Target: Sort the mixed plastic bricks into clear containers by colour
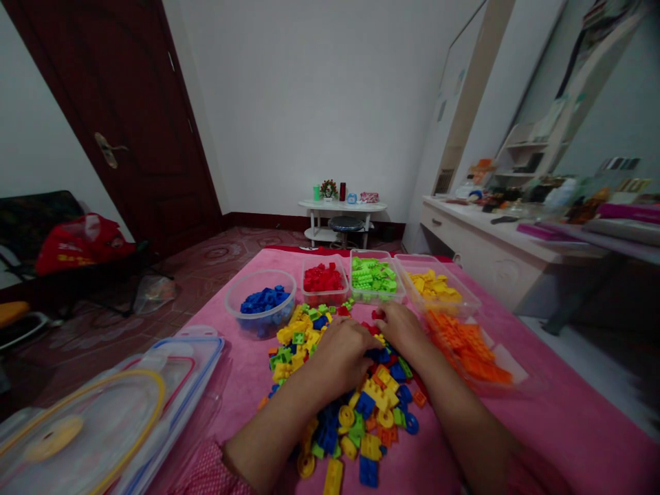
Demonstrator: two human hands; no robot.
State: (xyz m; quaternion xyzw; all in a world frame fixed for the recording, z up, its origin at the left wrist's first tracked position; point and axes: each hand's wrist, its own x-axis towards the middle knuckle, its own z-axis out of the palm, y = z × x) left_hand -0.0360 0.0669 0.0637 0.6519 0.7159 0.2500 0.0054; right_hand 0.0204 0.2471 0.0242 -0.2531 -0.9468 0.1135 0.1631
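Observation:
A heap of mixed plastic building blocks [355, 405] in yellow, blue, green, red and orange lies on a pink cloth [541, 419]. My left hand [343, 350] rests knuckles-up on the middle of the heap with its fingers curled down into the blocks. My right hand [405, 330] lies just to its right, fingers bent into the blocks near a red piece [378, 315]. What either hand grips is hidden under the fingers.
Behind the heap stand a round tub of blue blocks [262, 306], a box of red ones [324, 278], a box of green ones [372, 276], a box of yellow ones [436, 285] and a tray of orange ones [467, 344]. Container lids [103, 419] lie at left. A white desk [485, 234] stands at right.

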